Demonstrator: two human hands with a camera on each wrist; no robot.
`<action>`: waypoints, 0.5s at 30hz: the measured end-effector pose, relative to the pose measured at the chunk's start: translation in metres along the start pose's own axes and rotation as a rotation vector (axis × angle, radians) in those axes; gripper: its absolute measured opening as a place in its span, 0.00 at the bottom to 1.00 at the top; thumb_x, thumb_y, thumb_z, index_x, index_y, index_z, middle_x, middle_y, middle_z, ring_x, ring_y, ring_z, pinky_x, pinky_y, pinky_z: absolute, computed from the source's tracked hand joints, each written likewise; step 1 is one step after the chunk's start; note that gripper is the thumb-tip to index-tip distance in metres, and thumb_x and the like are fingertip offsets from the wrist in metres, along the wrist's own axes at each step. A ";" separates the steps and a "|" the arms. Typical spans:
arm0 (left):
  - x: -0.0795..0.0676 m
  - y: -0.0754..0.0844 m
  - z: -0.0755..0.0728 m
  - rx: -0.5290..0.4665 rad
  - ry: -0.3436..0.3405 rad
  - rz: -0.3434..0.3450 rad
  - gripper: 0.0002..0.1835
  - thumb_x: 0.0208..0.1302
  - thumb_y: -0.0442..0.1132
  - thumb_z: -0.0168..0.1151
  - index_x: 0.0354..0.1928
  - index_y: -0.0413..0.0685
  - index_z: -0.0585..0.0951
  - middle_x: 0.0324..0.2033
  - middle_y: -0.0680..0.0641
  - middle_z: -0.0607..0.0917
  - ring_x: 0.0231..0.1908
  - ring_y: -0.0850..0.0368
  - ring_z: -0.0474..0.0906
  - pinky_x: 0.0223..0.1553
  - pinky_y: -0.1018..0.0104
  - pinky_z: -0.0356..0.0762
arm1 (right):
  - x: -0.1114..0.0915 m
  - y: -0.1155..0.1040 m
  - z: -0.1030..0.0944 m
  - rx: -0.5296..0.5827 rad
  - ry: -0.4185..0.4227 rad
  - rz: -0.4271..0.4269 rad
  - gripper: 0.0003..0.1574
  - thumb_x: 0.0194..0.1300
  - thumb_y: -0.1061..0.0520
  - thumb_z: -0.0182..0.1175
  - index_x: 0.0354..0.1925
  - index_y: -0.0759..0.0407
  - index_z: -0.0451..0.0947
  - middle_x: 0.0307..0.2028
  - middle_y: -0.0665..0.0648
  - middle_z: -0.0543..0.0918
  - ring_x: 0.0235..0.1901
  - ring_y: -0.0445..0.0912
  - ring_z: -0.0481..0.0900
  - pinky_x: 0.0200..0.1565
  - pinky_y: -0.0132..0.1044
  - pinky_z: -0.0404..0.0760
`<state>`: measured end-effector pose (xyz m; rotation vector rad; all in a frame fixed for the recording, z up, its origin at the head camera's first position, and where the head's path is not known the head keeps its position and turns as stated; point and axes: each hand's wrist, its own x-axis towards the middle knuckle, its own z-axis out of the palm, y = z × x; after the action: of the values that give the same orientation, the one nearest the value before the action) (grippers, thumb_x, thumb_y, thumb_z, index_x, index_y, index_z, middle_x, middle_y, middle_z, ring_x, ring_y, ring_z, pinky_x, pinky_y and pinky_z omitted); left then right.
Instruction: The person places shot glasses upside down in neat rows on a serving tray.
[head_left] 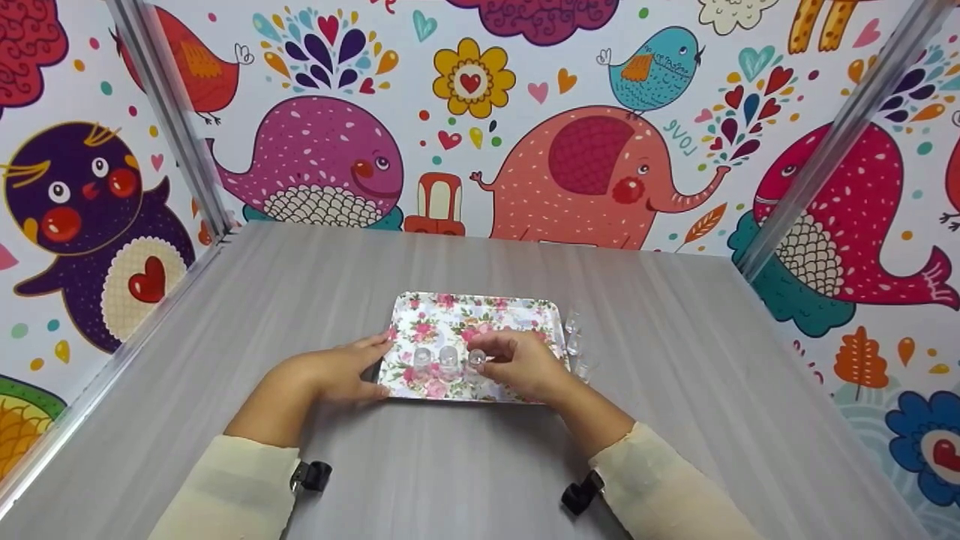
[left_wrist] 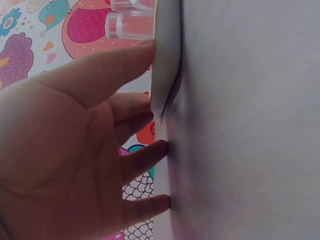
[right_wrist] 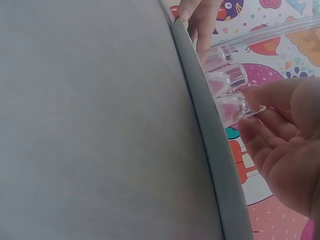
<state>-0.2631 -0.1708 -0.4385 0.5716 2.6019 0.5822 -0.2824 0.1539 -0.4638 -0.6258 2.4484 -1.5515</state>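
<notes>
A floral tray (head_left: pixel 435 319) with pink roses lies on the table. Three small clear glasses stand in a row on it: one at the left (head_left: pixel 422 360), one in the middle (head_left: pixel 448 358) and one at the right (head_left: pixel 477 357). With thumb and fingers, my right hand (head_left: pixel 525 365) pinches the upper part of the right glass, as the right wrist view also shows. My left hand (head_left: pixel 337 373) is at the tray's left edge. Its thumb and index finger touch the rim, while the other fingers reach down to the tabletop in the left wrist view.
Several clear, shiny objects (head_left: pixel 574 341) lie just beyond the tray's right edge; their kind is hard to tell. The grey table (head_left: pixel 465 465) extends all around the tray. Behind it rises a cartoon-printed wall (head_left: pixel 465 142), with metal posts (head_left: pixel 176 112) at the corners.
</notes>
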 end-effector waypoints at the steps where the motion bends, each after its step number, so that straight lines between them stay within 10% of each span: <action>1: 0.000 0.000 0.000 0.003 0.000 0.002 0.48 0.74 0.53 0.67 0.85 0.40 0.55 0.87 0.41 0.52 0.85 0.31 0.49 0.84 0.34 0.51 | 0.000 0.000 0.000 0.000 -0.002 0.003 0.19 0.68 0.65 0.70 0.57 0.64 0.87 0.55 0.62 0.91 0.56 0.51 0.89 0.53 0.32 0.88; 15: 0.000 0.001 0.000 -0.007 -0.004 -0.007 0.47 0.75 0.52 0.67 0.85 0.41 0.55 0.87 0.43 0.51 0.85 0.32 0.50 0.84 0.35 0.51 | -0.007 -0.015 -0.029 0.018 0.007 0.004 0.24 0.73 0.56 0.69 0.64 0.60 0.84 0.61 0.65 0.88 0.59 0.55 0.88 0.57 0.38 0.89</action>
<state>-0.2630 -0.1700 -0.4382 0.5611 2.5962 0.5870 -0.2832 0.1752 -0.4379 -0.6137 2.4362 -1.5752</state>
